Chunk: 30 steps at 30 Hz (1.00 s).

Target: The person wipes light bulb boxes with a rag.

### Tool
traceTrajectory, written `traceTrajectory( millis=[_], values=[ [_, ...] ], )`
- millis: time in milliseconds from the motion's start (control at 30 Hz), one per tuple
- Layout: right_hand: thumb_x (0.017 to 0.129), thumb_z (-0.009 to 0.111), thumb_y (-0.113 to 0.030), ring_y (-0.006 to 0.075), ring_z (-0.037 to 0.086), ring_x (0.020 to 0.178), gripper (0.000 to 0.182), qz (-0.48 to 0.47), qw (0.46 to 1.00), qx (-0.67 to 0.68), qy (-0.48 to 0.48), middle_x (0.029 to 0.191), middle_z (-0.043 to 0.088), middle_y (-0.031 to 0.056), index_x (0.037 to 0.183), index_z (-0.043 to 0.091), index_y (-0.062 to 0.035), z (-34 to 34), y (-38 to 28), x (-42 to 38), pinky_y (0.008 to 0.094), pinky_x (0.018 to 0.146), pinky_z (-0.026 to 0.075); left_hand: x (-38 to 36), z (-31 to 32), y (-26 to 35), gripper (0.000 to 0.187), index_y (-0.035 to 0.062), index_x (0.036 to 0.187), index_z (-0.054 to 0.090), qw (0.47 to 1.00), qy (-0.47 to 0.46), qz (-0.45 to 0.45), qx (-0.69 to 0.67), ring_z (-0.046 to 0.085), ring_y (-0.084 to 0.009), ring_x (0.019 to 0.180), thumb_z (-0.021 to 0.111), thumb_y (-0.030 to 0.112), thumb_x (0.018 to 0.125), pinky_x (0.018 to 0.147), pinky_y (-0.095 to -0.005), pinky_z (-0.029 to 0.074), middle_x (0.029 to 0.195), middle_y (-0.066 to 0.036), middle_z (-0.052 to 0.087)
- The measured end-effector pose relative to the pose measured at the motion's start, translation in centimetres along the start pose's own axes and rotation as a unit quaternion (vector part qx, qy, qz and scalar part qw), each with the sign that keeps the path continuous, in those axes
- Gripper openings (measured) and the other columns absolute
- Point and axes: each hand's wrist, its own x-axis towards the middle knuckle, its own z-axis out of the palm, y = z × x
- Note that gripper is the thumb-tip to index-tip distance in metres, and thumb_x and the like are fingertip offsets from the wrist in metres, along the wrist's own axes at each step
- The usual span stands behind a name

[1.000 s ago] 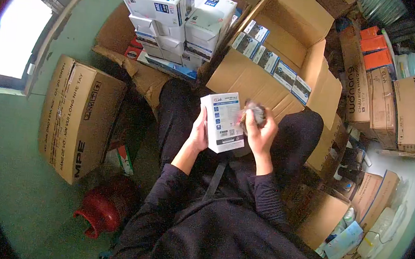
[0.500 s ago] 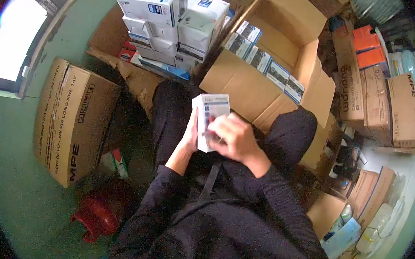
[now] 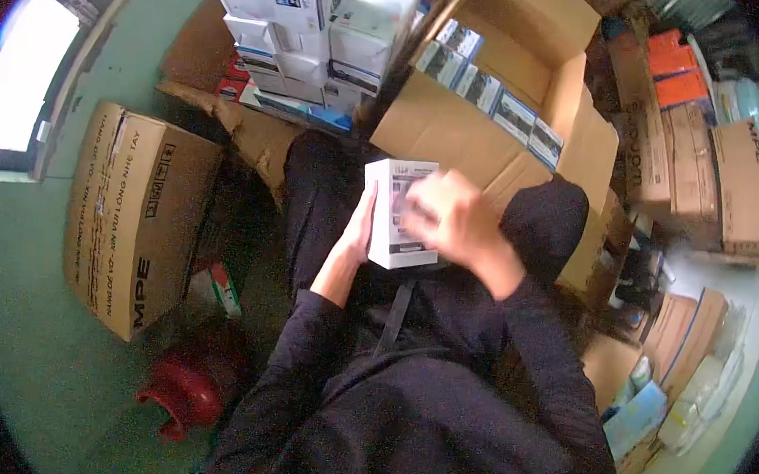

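Left hand (image 3: 358, 231) grips the left edge of a small white box (image 3: 399, 216), fingers wrapped behind it, thumb side along the edge. Box held upright over the lap, printed face toward the camera. Right hand (image 3: 448, 216) lies across the box's front right side, touching it, blurred; cannot tell whether the fingers are closed on anything. The two hands are close together, both on the box.

Person seated, dark sleeves and dark trousers, knees spread either side of the box.

Just beyond the hands: a big open carton (image 3: 505, 113), flaps out, leaning against the right knee. A row of small blue-and-white boxes (image 3: 494, 90) stands on edge along its inner wall.

Left of that carton, a stack of white boxes (image 3: 311, 27) several layers high, resting on flattened cardboard (image 3: 229, 109).

Farther left on the green floor (image 3: 27, 298): a closed brown carton (image 3: 136, 213) with black print, "MPE" readable. A red stool (image 3: 185, 387) sits near its lower corner, beside the person's left elbow.

Right side: more brown cartons (image 3: 717, 192) stacked, orange packs (image 3: 678, 69) above them, further cartons and plastic-wrapped packs (image 3: 687, 404) lower right. Bright window (image 3: 18, 66) at upper left.
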Motion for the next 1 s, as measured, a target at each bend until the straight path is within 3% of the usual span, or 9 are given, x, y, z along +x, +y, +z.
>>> traceTrajectory(
  millis=[33,167,300,500,633,667,800,900,1000],
  values=[
    [0.083,0.078,-0.031,0.0276,0.066,0.081,0.025,0.096,0.993,-0.031,0.064,0.094,0.072,0.0092,0.093,0.072,-0.0092,-0.1,0.8,0.5,0.0417,0.075,0.056,0.8,-0.6,-0.1,0.072,0.005,0.154,0.039,0.999,0.035,-0.007,0.027,0.058,-0.0304,0.129,0.032,0.059,0.107,0.108,-0.045,0.05,0.146,-0.017,0.054],
    [0.079,0.082,-0.029,0.0255,0.066,0.082,0.025,-0.108,0.993,0.027,-0.043,0.095,0.072,0.0072,0.091,0.072,-0.0099,0.4,-2.2,-0.8,0.038,0.073,0.056,0.9,0.3,-0.3,0.067,0.0143,0.155,0.042,0.989,0.015,0.111,0.093,0.059,-0.0287,0.128,0.036,0.06,0.106,0.108,-0.0454,0.05,0.147,-0.015,0.054],
    [0.084,0.076,-0.032,0.0275,0.064,0.084,0.027,0.061,0.99,-0.055,0.113,0.092,0.068,0.0066,0.096,0.069,-0.0086,0.2,0.0,1.5,0.0408,0.073,0.054,1.6,-1.3,-0.6,0.062,0.0161,0.154,0.043,0.999,0.017,0.007,0.046,0.059,-0.0245,0.128,0.037,0.056,0.107,0.107,-0.0411,0.05,0.146,-0.011,0.055],
    [0.085,0.075,-0.042,0.0237,0.062,0.084,0.031,-0.122,0.99,-0.033,0.06,0.095,0.067,0.0043,0.094,0.069,-0.0125,2.9,-4.3,-4.3,0.0395,0.073,0.048,-0.5,1.3,1.0,0.069,0.017,0.16,0.033,0.995,0.008,0.104,-0.004,0.053,-0.0318,0.134,0.034,0.06,0.106,0.114,-0.0475,0.042,0.155,-0.014,0.046],
    [0.084,0.075,-0.039,0.0251,0.06,0.082,0.03,0.006,0.989,-0.076,0.129,0.091,0.066,0.0064,0.094,0.067,-0.0113,0.8,-1.2,-0.7,0.0401,0.072,0.047,0.7,1.1,-0.5,0.069,0.0146,0.158,0.037,0.982,-0.035,0.094,0.158,0.053,-0.0292,0.133,0.041,0.059,0.105,0.112,-0.0439,0.044,0.152,-0.011,0.049],
    [0.082,0.076,-0.037,0.0258,0.059,0.084,0.031,0.041,0.98,-0.066,0.181,0.093,0.065,0.0062,0.097,0.066,-0.0111,1.1,-0.8,0.1,0.042,0.073,0.048,1.3,-0.9,-1.4,0.068,0.0132,0.156,0.039,0.994,-0.005,-0.007,0.108,0.053,-0.0288,0.133,0.038,0.059,0.106,0.114,-0.0425,0.042,0.15,-0.011,0.052],
    [0.072,0.082,-0.036,0.0247,0.059,0.09,0.037,-0.082,0.994,-0.022,0.063,0.099,0.065,0.0047,0.097,0.067,-0.0138,2.9,-4.6,-3.0,0.0408,0.074,0.049,-0.2,2.5,0.5,0.065,0.0159,0.155,0.041,0.991,0.034,0.095,-0.089,0.059,-0.0302,0.126,0.043,0.057,0.105,0.108,-0.0477,0.048,0.146,-0.013,0.056],
    [0.069,0.082,-0.038,0.0255,0.063,0.083,0.032,-0.093,0.994,0.043,-0.037,0.088,0.066,0.0041,0.089,0.07,-0.0153,2.2,-3.7,-6.3,0.0404,0.073,0.052,-0.4,-0.7,1.3,0.076,0.0111,0.152,0.045,0.986,0.089,0.142,-0.005,0.061,-0.0345,0.126,0.035,0.067,0.103,0.104,-0.0523,0.051,0.144,-0.014,0.058],
    [0.069,0.079,-0.025,0.0198,0.062,0.06,0.024,0.013,0.979,0.125,0.161,0.068,0.063,0.0057,0.072,0.063,-0.0074,2.1,0.6,-6.7,0.0336,0.059,0.052,-0.6,-3.9,1.4,0.098,0.0071,0.155,0.037,0.981,0.007,0.153,-0.117,0.061,-0.0414,0.123,0.047,0.079,0.09,0.101,-0.0604,0.051,0.143,-0.018,0.058]
  ],
)
